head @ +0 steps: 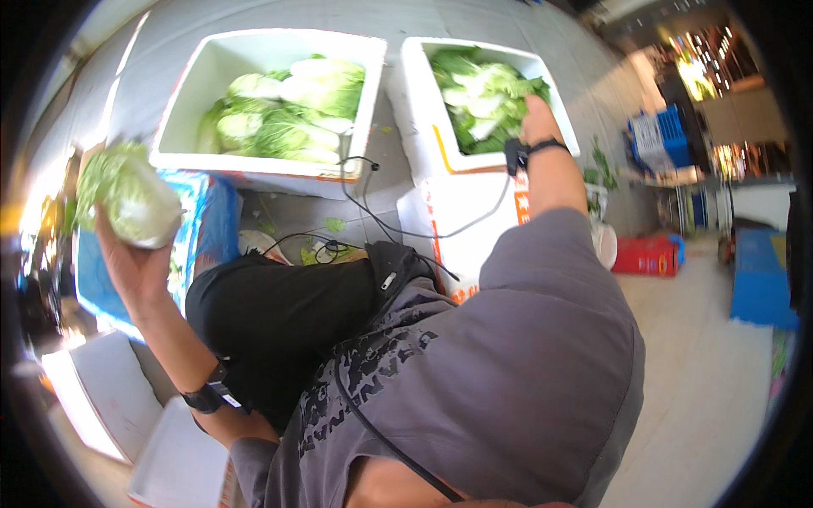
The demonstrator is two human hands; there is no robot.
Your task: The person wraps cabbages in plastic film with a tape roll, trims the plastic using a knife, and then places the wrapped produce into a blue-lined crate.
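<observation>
My left hand grips a napa cabbage by its underside, holding it up at the left. Its white base faces right and its pale green leaves spread to the upper left. My right hand reaches into the right-hand white foam box, against loose green cabbage leaves. The fingers are partly hidden among those leaves, so their grip is unclear. Beside it stands a larger white foam box with several napa cabbages lying inside.
A blue plastic-lined crate stands under my left forearm. Black cables hang between the boxes. Leaf scraps lie on the grey floor. A closed white foam box is near my right arm. A red box sits farther right.
</observation>
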